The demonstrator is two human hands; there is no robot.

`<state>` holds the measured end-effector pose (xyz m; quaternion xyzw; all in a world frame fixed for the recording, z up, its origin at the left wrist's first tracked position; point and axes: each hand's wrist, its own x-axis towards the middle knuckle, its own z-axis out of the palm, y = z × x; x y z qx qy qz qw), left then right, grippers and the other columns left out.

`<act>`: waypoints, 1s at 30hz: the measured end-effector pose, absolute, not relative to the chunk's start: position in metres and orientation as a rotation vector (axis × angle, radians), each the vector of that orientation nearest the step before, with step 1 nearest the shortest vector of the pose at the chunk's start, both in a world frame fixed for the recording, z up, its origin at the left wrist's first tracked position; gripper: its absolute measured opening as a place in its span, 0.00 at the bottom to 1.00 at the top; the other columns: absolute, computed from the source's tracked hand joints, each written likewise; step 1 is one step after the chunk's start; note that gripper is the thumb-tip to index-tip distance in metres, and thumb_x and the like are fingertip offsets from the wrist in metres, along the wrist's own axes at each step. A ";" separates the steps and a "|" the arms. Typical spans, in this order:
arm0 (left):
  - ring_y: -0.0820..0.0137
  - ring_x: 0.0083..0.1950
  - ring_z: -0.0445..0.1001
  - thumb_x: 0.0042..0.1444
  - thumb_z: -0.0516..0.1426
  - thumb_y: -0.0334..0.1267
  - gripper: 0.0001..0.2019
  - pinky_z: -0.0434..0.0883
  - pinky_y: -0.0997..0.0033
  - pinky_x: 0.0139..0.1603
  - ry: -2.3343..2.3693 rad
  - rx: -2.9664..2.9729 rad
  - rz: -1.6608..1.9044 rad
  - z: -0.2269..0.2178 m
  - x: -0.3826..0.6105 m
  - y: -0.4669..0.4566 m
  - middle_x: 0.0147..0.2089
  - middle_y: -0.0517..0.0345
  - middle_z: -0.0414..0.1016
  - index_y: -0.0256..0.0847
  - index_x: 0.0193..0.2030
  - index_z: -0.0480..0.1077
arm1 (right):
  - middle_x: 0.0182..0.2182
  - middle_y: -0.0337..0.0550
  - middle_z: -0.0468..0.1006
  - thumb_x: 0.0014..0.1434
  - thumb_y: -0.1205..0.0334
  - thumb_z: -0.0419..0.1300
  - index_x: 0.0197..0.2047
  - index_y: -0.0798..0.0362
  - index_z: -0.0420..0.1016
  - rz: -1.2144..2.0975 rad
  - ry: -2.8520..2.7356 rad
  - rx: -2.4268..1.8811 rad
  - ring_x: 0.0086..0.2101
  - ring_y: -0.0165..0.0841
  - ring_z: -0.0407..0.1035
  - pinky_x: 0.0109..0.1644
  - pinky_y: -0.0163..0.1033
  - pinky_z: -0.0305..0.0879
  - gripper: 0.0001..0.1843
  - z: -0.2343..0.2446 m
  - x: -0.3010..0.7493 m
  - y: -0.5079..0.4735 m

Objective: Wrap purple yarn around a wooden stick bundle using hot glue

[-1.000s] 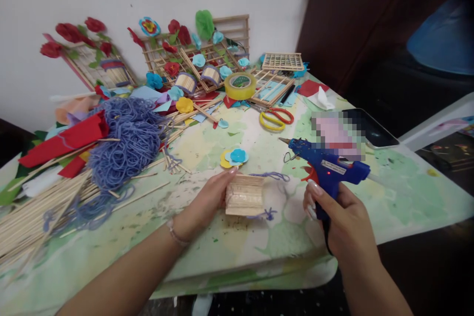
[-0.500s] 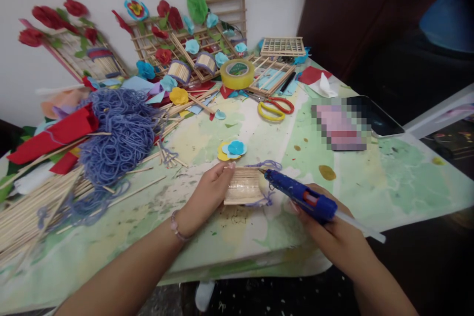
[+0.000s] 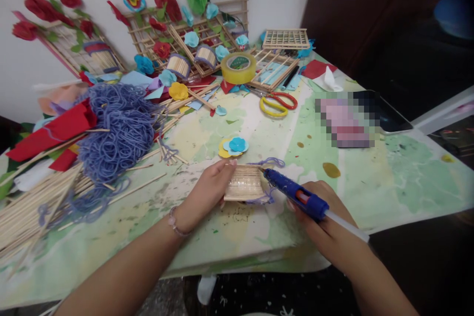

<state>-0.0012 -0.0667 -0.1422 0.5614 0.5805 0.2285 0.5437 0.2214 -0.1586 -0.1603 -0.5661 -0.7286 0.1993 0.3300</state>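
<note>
My left hand (image 3: pixel 206 188) grips a small roll of wooden sticks (image 3: pixel 244 183) that lies on the table near the front edge. My right hand (image 3: pixel 326 224) is wrapped round a blue glue gun (image 3: pixel 296 193). The gun's nozzle touches the right end of the stick roll. A white glue stick pokes out of the gun's back. A strand of purple yarn (image 3: pixel 268 162) trails from the roll. A blue and yellow paper flower (image 3: pixel 234 146) lies just behind it.
A heap of purple yarn (image 3: pixel 116 131) and loose wooden sticks (image 3: pixel 33 205) fill the left side. Yellow tape (image 3: pixel 240 67), scissors (image 3: pixel 276 104), stick frames with paper flowers (image 3: pixel 185 34) and a phone (image 3: pixel 388 116) lie farther back and right on the green table (image 3: pixel 407 182).
My right hand has lowered the glue gun from upright and brought its nozzle to the right end of the stick roll. The left hand has stayed on the roll.
</note>
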 end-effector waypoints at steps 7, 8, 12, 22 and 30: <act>0.76 0.17 0.58 0.59 0.51 0.54 0.18 0.56 0.77 0.16 1.375 1.316 0.537 -0.143 -0.002 -0.067 0.21 0.63 0.62 0.40 0.33 0.66 | 0.28 0.42 0.67 0.64 0.66 0.50 0.33 0.52 0.63 0.512 -1.900 -1.486 0.31 0.37 0.61 0.34 0.45 0.59 0.07 -0.159 0.221 -0.159; 0.76 0.17 0.58 0.59 0.51 0.53 0.18 0.55 0.77 0.16 1.378 1.325 0.536 -0.143 -0.002 -0.067 0.21 0.63 0.62 0.40 0.32 0.66 | 0.28 0.42 0.67 0.64 0.66 0.50 0.33 0.52 0.62 0.508 -1.904 -1.485 0.31 0.37 0.61 0.34 0.45 0.59 0.07 -0.159 0.221 -0.159; 0.76 0.17 0.58 0.60 0.50 0.52 0.17 0.56 0.77 0.15 1.374 1.361 0.531 -0.144 -0.002 -0.067 0.20 0.63 0.61 0.40 0.30 0.65 | 0.27 0.41 0.66 0.64 0.66 0.51 0.32 0.51 0.61 0.468 -1.909 -1.471 0.31 0.37 0.60 0.35 0.44 0.59 0.07 -0.160 0.221 -0.160; 0.77 0.17 0.58 0.61 0.49 0.50 0.16 0.56 0.78 0.15 1.382 1.380 0.528 -0.142 -0.002 -0.066 0.20 0.65 0.60 0.39 0.30 0.65 | 0.28 0.39 0.65 0.63 0.68 0.52 0.33 0.51 0.59 0.414 -1.897 -1.463 0.31 0.35 0.59 0.34 0.42 0.58 0.07 -0.165 0.222 -0.160; 0.76 0.16 0.59 0.59 0.50 0.50 0.15 0.56 0.76 0.15 1.398 1.353 0.532 -0.139 0.000 -0.067 0.20 0.64 0.61 0.40 0.31 0.66 | 0.27 0.39 0.65 0.63 0.66 0.53 0.32 0.50 0.59 0.422 -1.869 -1.492 0.30 0.35 0.61 0.33 0.42 0.59 0.08 -0.163 0.220 -0.160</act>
